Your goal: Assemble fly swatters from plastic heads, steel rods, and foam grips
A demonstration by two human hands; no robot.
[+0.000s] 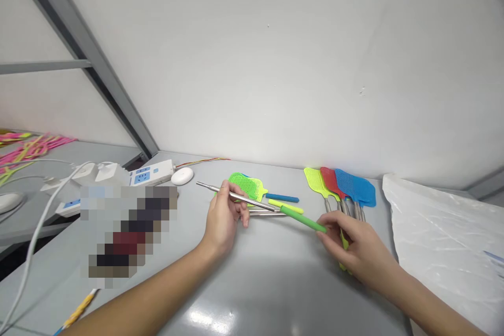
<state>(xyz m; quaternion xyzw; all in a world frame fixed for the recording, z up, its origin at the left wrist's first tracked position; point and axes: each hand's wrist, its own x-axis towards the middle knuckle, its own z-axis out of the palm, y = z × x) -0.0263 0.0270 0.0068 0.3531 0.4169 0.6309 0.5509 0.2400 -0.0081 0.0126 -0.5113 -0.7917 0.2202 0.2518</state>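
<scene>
My left hand (222, 223) is closed around a thin silver telescopic rod (255, 203), which slants down to the right. A green tube-shaped handle (303, 219) is pinched in my right hand (356, 244), its left end meeting the rod's lower end. Behind my left hand lie loose green and yellow fly swatter heads (241, 185), a blue handle (282, 198), a yellow handle (293, 208) and metal rods (262, 214). Beyond my right hand are several fly swatters with yellow (316, 180), red (331, 181) and blue heads (350, 185); my hand partly covers their handles.
A white power strip (157, 170) and a round white device (182, 176) sit at the back left, with a white cable (33, 241) nearby. White plastic sheeting (441, 241) covers the right side. A pixelated patch hides something left of my forearm. The wall (275, 73) stands behind.
</scene>
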